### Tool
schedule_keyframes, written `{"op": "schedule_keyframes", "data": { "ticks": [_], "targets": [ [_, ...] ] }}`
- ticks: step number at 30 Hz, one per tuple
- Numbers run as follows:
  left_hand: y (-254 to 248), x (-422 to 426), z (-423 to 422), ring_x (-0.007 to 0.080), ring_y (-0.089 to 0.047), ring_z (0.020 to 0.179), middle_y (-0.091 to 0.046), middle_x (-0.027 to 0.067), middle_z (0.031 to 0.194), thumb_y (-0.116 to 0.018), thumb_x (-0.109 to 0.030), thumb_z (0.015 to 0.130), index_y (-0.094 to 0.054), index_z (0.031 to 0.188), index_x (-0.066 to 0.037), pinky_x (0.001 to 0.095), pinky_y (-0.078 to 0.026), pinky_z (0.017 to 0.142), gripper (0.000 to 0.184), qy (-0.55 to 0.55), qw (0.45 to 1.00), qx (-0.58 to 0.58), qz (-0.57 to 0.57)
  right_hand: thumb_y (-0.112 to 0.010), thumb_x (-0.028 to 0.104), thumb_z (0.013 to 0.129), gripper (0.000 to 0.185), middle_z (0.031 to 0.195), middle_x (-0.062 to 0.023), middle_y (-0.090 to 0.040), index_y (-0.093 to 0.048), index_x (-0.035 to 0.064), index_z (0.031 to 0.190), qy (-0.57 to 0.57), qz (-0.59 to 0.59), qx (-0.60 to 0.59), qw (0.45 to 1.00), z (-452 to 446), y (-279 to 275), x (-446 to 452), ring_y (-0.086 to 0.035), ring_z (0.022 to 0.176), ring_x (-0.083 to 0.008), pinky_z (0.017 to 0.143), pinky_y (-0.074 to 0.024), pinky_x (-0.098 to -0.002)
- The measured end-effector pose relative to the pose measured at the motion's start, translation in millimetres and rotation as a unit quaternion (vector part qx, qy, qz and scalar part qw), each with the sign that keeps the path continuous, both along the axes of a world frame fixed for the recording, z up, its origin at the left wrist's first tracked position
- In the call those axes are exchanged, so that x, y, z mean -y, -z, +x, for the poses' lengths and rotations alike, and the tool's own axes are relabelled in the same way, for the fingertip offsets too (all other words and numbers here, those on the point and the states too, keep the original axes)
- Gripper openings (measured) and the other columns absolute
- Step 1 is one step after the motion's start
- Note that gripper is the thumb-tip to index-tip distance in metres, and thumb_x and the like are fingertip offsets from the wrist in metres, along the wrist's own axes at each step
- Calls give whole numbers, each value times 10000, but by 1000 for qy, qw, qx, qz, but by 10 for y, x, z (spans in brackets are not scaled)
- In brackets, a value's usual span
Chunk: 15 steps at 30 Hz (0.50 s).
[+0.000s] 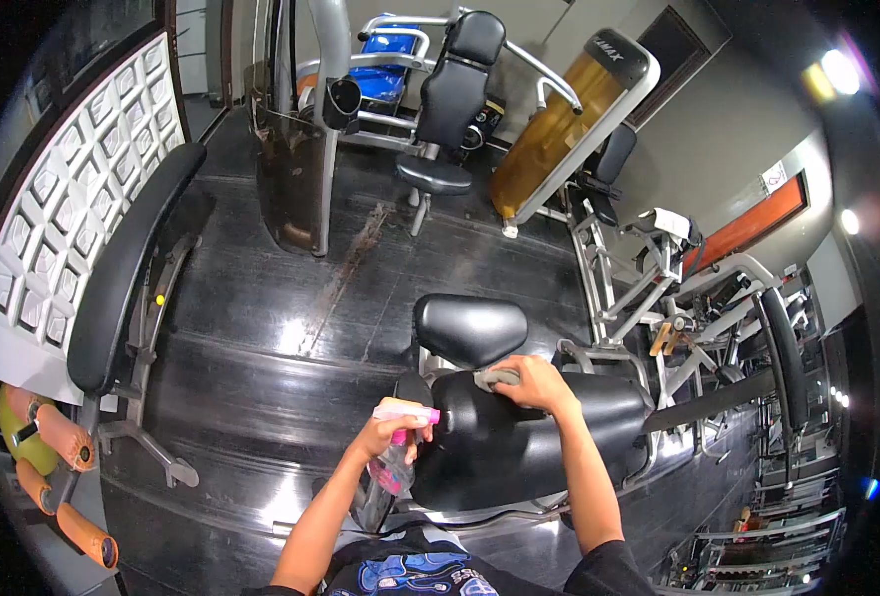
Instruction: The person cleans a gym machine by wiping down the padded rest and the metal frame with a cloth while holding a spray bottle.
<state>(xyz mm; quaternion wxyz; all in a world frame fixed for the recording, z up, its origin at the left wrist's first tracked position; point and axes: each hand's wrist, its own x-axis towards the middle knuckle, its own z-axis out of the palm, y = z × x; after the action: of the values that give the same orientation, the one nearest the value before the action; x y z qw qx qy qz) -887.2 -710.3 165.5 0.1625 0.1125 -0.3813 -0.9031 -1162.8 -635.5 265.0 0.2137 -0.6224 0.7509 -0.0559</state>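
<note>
My left hand [384, 437] is closed round the neck of a clear spray bottle [392, 471] with a pink and white trigger head, held just left of a black padded bench [519, 457]. Against the bench's far edge, my right hand [533, 385] presses a greyish cloth [498, 378] with bent fingers. Much of the cloth is hidden under that hand. Just beyond it is a smaller black pad [471, 329], part of the same machine.
A long black bench [127, 278] runs along the left by a white patterned wall panel [82, 189]. Ahead stand a seated machine [460, 79] and a gold-sided weight tower [559, 139]. More machines [728, 298] crowd the right. Black flooring [241, 278] lies between them.
</note>
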Motion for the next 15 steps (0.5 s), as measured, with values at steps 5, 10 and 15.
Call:
{"op": "schedule_keyframes", "data": {
  "ticks": [5,10,15],
  "targets": [
    [69,-7,-17,246,-610,445,-650,169,754,-600,-212,840,-633,853,81,317,-497,385,296,1,1000,-22,-6,-719,241,741,309,1013,-92,-691,-724,164,1041,-3,-80,4,997,465,139,47,-667,928,-325,824,-539,-428],
    [79,-19,-29,248,-607,444,-648,172,758,-584,-195,857,-631,894,88,324,-498,381,289,-23,1000,-12,-9,-726,222,747,331,1040,-73,-673,-708,143,1068,-25,-100,14,995,727,11,-181,-645,984,-305,848,-526,-417],
    [178,-3,-68,247,-608,442,-643,166,735,-580,-181,876,-632,903,84,325,-493,376,271,-2,999,-48,11,-730,235,733,326,986,-69,-676,-721,194,1056,88,-85,-57,991,477,-87,-445,-664,930,-314,800,-532,-424]
  ]
}}
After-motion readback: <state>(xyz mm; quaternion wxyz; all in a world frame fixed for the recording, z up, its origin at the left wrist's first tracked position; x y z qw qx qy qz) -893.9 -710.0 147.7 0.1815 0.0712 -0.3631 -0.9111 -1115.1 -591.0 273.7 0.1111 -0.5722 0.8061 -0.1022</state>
